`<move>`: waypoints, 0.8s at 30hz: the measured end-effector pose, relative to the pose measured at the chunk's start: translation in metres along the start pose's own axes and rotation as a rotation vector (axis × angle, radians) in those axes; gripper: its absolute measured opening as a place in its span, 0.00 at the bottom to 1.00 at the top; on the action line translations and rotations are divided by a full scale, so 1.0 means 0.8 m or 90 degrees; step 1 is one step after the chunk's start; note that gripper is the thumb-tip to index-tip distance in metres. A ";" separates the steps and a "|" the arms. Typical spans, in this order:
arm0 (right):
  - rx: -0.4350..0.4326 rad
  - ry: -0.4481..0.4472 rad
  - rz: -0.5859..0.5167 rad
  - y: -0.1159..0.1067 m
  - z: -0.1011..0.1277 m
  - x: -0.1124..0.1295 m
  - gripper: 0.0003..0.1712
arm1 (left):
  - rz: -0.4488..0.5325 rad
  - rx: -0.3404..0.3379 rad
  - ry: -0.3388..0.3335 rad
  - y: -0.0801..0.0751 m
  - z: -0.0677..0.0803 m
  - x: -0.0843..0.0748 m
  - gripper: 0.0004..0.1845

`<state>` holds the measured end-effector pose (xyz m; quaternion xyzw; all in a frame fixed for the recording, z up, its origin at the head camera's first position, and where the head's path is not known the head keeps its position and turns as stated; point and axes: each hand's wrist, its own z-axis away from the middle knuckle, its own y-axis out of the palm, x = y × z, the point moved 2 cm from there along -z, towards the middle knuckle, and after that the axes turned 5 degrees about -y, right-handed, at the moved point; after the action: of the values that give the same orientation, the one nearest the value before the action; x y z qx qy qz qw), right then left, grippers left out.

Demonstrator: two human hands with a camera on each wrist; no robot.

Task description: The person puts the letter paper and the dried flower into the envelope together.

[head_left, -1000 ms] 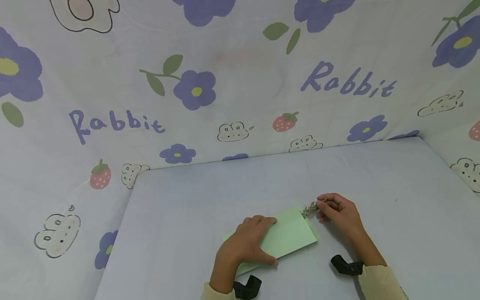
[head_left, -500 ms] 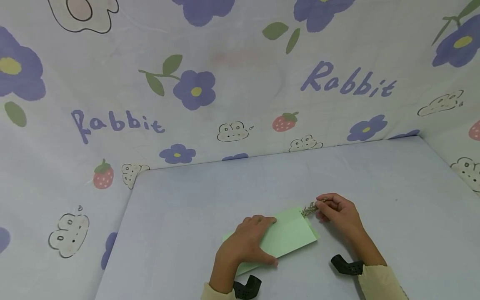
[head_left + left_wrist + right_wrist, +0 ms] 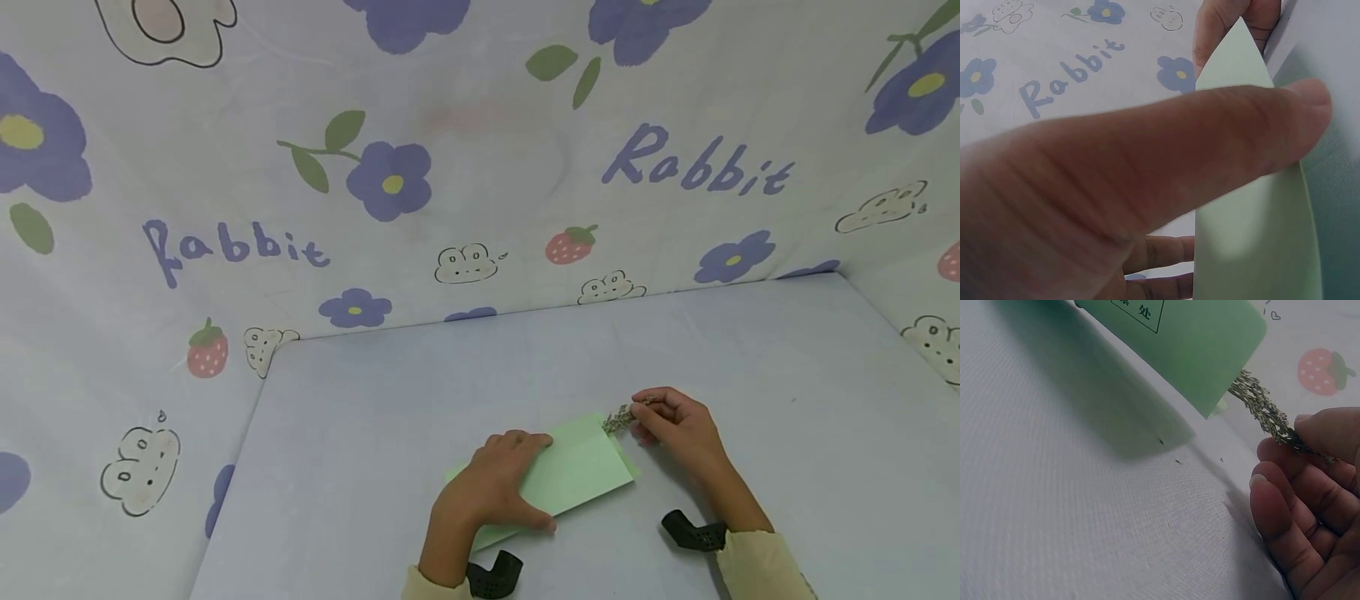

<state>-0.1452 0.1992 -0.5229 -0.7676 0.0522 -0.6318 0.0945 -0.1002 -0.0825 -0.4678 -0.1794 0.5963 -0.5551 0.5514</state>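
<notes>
A light green envelope (image 3: 581, 471) slants across the table in the head view. My left hand (image 3: 487, 487) holds it from above, thumb along the near edge and fingers at the far edge. In the left wrist view the thumb (image 3: 1241, 134) lies across the envelope, with some fingertips hidden behind it. My right hand (image 3: 681, 429) pinches the tip of a dried flower sprig (image 3: 1264, 412) between thumb and forefinger. The sprig's other end runs in at the envelope's right end, where the paper hides it. Printed characters (image 3: 1142, 312) show on the envelope's face in the right wrist view.
The white table (image 3: 375, 417) meets a flower-printed cloth (image 3: 495, 183) at its back and left edges. Small dark crumbs (image 3: 1160, 441) lie on the table below the envelope. Black wrist mounts (image 3: 693, 533) sit on both forearms.
Both hands, the envelope and the sprig stay almost where they were. Only the printed cloth at the left has shifted slightly to the right in the head view.
</notes>
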 end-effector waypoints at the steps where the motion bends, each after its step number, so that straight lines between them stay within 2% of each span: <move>1: 0.000 -0.001 0.001 0.000 0.000 0.000 0.17 | 0.000 0.000 0.000 0.000 0.000 0.000 0.53; 24: 0.011 -0.006 0.027 0.000 -0.001 -0.003 0.15 | 0.003 -0.002 0.003 0.001 -0.001 0.001 0.53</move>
<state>-0.1462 0.1997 -0.5253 -0.7685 0.0621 -0.6265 0.1148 -0.1007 -0.0827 -0.4691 -0.1777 0.5992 -0.5532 0.5508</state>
